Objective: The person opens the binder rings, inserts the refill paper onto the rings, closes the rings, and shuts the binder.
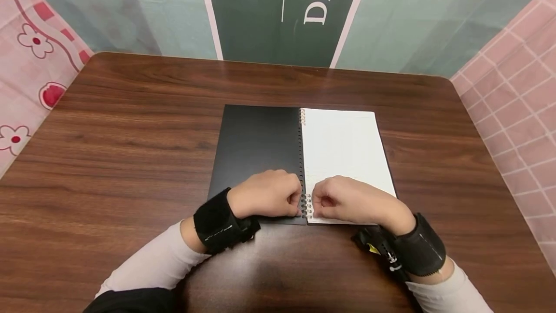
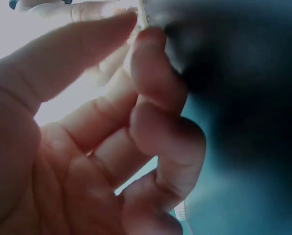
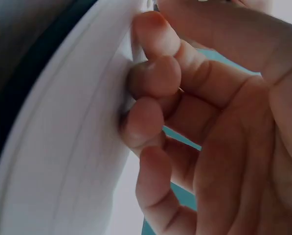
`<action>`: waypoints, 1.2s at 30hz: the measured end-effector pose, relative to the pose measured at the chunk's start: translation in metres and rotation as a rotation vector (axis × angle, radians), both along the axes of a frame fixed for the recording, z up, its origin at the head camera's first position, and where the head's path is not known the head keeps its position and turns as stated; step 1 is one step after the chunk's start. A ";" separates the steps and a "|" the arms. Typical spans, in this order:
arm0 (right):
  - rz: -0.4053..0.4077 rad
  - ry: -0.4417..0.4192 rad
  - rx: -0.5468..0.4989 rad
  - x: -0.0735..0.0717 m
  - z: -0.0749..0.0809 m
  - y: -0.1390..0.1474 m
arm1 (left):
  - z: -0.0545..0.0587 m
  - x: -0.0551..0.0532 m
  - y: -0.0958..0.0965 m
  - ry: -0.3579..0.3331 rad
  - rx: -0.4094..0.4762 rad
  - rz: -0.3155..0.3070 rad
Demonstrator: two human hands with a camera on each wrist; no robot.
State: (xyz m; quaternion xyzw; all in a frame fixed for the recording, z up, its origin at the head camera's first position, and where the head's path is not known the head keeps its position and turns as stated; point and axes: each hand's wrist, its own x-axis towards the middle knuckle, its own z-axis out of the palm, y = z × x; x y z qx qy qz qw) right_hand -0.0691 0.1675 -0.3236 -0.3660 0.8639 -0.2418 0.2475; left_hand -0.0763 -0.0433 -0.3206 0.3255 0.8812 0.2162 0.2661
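Observation:
A loose-leaf notebook lies spread on the table, its black cover (image 1: 260, 139) to the left and white lined pages (image 1: 343, 149) to the right. Small binder rings (image 1: 309, 202) show at the spine's lower end, between both hands. On the left side of them, my left hand (image 1: 269, 194) is curled, and its wrist view shows thumb and index fingertip meeting on a thin pale edge. My right hand (image 1: 352, 202) is curled just right of the rings, thumb and index close together there. Its other fingertips (image 3: 146, 117) rest against the pages. The fingers partly hide the grip.
More rings (image 1: 302, 116) sit at the spine's upper end. The brown wooden table (image 1: 130, 158) runs around the notebook on all sides. Behind it hangs a green and teal curtain (image 1: 165, 8); pink printed cloth (image 1: 34, 76) and pink tile-pattern cloth (image 1: 517, 110) flank the table.

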 end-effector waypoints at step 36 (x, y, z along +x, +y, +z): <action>0.067 0.046 -0.023 0.005 0.001 -0.006 | -0.005 0.005 0.007 0.039 0.039 -0.111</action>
